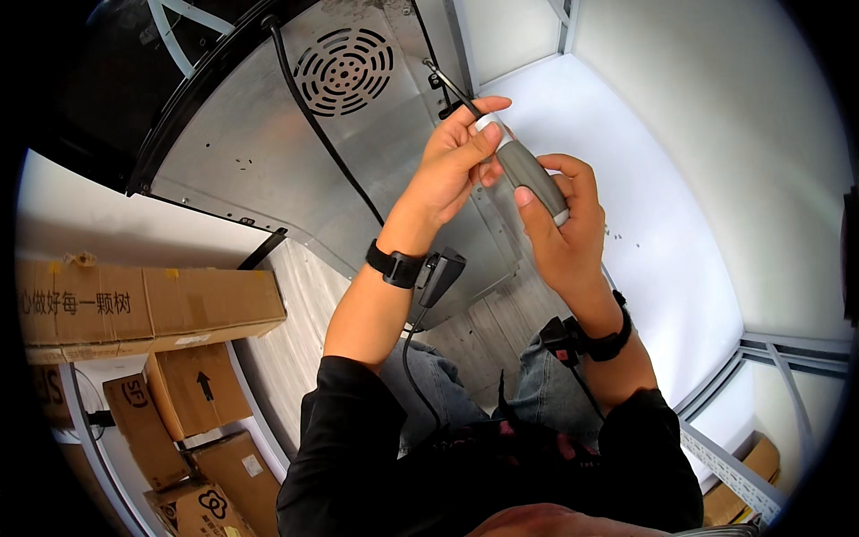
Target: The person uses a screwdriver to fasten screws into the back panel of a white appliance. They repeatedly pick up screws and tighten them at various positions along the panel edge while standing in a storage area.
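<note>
Behind the fingers (pixel 565 165): two black wrist straps (pixel 391 264), black box-shaped modules (pixel 442 277), thin black cables (pixel 405 358). Farther back: black fabric sleeves (pixel 353 416), faded blue denim jeans (pixel 544 383).

The screwdriver (pixel 530 174) is too small at its tip, top centre, to tell whether it touches the metal panel (pixel 376 157). Specks (pixel 617 235) right of centre are too fine to identify. The left rim cuts off a long cardboard box (pixel 152 313).
</note>
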Demonstrator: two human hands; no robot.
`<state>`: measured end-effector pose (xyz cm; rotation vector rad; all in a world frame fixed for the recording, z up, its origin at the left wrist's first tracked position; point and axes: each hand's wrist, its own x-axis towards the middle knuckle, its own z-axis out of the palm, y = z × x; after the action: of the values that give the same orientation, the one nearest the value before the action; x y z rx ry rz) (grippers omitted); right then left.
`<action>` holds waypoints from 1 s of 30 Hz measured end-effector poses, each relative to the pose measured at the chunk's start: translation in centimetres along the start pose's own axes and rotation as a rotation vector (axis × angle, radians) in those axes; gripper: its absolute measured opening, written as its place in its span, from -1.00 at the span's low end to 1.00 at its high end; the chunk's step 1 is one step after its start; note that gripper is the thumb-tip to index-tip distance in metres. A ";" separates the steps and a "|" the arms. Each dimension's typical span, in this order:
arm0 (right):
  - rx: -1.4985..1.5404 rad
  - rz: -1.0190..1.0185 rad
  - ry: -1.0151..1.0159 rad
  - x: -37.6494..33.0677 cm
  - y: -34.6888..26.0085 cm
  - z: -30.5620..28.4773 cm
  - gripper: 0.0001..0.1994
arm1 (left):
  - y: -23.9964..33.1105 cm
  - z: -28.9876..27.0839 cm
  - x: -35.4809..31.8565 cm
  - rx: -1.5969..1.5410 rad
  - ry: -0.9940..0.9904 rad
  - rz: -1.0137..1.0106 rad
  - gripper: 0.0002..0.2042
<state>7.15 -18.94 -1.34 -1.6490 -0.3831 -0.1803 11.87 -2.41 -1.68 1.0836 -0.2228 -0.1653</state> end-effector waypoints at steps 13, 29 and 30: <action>0.021 0.052 0.024 -0.3 0.3 0.2 -0.66 | 0.1 0.1 -0.3 0.065 0.039 -0.013 -0.59; 0.445 0.424 0.029 -1.0 -1.4 -1.0 -0.71 | 0.6 -0.3 -0.6 -0.029 -0.051 0.055 -0.59; 0.425 0.407 0.015 -1.0 -1.3 -1.3 -0.71 | 0.6 -0.3 -0.5 -0.017 -0.065 0.060 -0.58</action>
<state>5.89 -20.25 -0.35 -1.2703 -0.0598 0.1846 11.43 -1.74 -1.30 1.0547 -0.3111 -0.1483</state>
